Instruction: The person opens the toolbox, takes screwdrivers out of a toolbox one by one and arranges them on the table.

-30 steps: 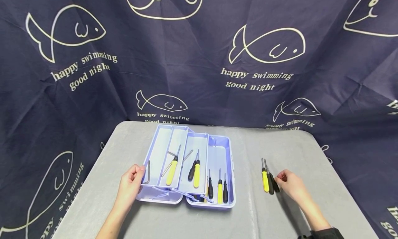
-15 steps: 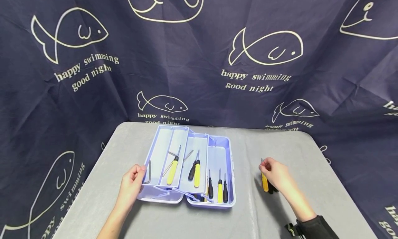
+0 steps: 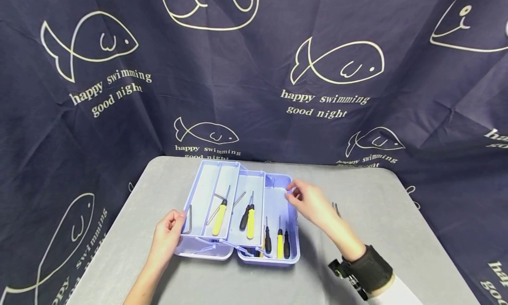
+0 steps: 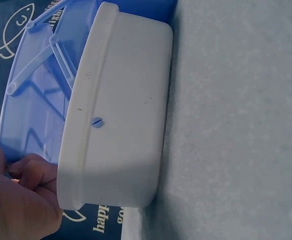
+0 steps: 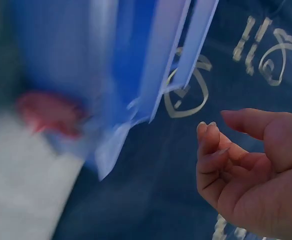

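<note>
Toolbox (image 3: 278,201) near right grip (image 3: 312,202), tray (image 3: 205,186) held by left grip (image 3: 168,229)

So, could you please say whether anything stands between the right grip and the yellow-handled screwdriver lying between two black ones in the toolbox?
Nothing visible blocks it from above: the yellow-handled screwdriver lies uncovered. The right grip appears over the toolbox's right rim, its height unclear.

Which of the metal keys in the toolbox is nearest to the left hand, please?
The L-shaped key lying alone in the leftmost tray compartment, just beside the left hand. The other visible keys lie farther right, in compartments with yellow-handled screwdrivers.
</note>
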Tool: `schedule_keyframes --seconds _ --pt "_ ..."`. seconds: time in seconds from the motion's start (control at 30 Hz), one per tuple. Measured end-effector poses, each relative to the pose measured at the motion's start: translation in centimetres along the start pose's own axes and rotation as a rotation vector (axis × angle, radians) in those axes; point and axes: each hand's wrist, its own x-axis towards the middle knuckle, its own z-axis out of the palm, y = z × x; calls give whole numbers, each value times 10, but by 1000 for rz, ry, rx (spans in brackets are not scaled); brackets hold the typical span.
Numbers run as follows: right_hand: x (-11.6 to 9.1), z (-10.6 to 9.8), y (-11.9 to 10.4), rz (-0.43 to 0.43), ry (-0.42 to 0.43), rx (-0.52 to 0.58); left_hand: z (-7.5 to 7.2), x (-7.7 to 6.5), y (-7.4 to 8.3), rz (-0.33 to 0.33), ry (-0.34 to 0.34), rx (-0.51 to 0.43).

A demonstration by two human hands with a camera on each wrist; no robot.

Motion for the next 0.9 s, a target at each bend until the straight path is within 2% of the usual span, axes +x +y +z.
schedule_keyframes --seconds 0.27,0.43,0.57,0.73,0.9 --pt "33 25 -62 -187 -144 33 4 4 -1 15 -5 -6" --pt "41 47 -91 -280 -257 36 6 1 -4 13 -13 -13" --pt "43 64 -110 -351 -357 -11 3 -2 -5 6 -8 -6" --pt "46 77 -122 -355 -471 -68 2 -1 -3 -4 -2 6" --pt "48 83 -126 -326 -497 -96 1 -1 -1 -3 3 10"
